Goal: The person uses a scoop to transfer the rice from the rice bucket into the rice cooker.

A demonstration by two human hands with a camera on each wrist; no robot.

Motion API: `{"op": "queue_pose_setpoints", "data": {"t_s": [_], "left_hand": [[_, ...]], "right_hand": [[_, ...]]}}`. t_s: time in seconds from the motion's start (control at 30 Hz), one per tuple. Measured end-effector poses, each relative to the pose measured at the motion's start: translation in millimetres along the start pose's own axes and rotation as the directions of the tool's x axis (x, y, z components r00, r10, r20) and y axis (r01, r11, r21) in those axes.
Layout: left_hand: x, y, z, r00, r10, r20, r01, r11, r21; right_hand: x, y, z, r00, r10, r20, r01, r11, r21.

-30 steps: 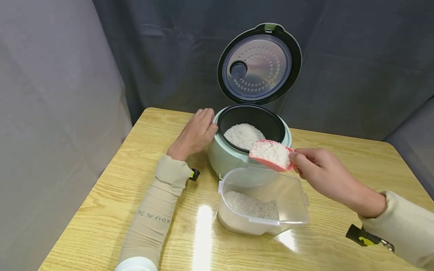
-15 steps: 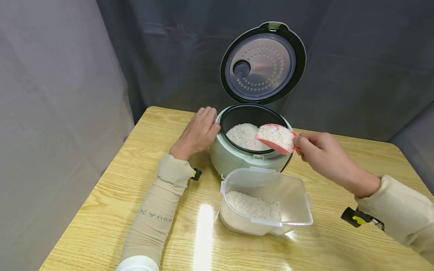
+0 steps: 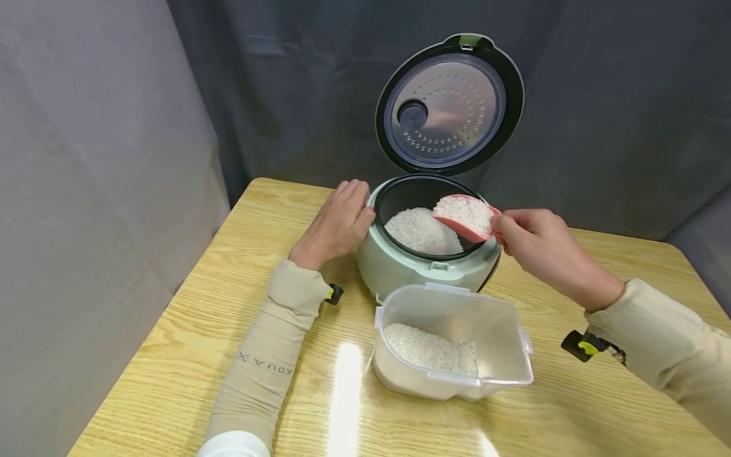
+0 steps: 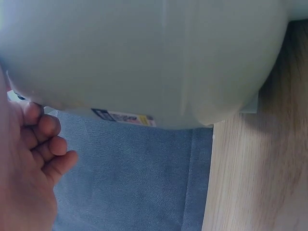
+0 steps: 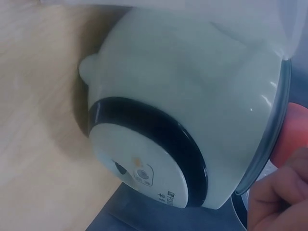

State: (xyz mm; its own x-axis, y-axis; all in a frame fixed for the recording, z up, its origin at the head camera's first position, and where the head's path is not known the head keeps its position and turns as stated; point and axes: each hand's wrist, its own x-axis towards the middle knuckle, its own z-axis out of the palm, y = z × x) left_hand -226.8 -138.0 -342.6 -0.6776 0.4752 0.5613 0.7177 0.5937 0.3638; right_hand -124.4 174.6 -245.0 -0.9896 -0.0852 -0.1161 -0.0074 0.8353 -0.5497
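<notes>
A pale green rice cooker (image 3: 394,263) stands with its lid (image 3: 451,114) raised and a mound of white rice (image 3: 421,230) in its black inner pot. My left hand (image 3: 335,223) holds its left rim, thumb toward the pot; the left wrist view shows curled fingers (image 4: 48,126) against the pale body. My right hand (image 3: 542,244) pinches the handle of a pink scoop (image 3: 465,227), heaped with rice, over the right side of the pot. Just in front of the cooker is a clear plastic bin (image 3: 502,336), partly filled with rice (image 3: 431,349).
Wood-grain table (image 3: 188,355) extends to both sides. A dark grey curtain (image 3: 302,95) hangs behind the cooker, with a light grey one (image 3: 97,158) on the left. The cooker's control panel (image 5: 144,163) shows in the right wrist view.
My right hand has carried the full scoop from above the bin and the cooker's front rim up and back over the pot. My left hand has stayed at the cooker's rim.
</notes>
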Motion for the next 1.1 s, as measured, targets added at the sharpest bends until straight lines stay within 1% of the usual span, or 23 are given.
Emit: {"op": "queue_pose_setpoints", "data": {"t_s": [0.3, 0.43, 0.63, 0.87, 1.1], "left_hand": [[0.3, 1.4, 0.9, 1.000, 0.010, -0.008, -0.010, 1.000, 0.002], [0.9, 1.4, 1.0, 1.000, 0.009, -0.005, -0.009, 1.000, 0.004], [0.8, 1.4, 0.7, 1.000, 0.009, -0.005, -0.009, 1.000, 0.007], [0.2, 0.7, -0.4, 1.000, -0.001, 0.002, 0.001, 1.000, 0.007], [0.3, 0.8, -0.7, 1.000, -0.003, 0.003, 0.003, 1.000, 0.008]], "right_hand": [[13.7, -5, 7, 0.998, -0.048, -0.046, 0.047, 0.998, -0.038], [17.8, -8, 11, 0.994, -0.072, -0.080, 0.066, 0.995, -0.071], [20.3, -13, 16, 0.979, -0.147, -0.139, 0.129, 0.983, -0.131], [20.2, -18, 19, 0.960, -0.204, -0.194, 0.167, 0.967, -0.191], [21.1, -22, 21, 0.940, -0.265, -0.214, 0.203, 0.940, -0.274]]}}
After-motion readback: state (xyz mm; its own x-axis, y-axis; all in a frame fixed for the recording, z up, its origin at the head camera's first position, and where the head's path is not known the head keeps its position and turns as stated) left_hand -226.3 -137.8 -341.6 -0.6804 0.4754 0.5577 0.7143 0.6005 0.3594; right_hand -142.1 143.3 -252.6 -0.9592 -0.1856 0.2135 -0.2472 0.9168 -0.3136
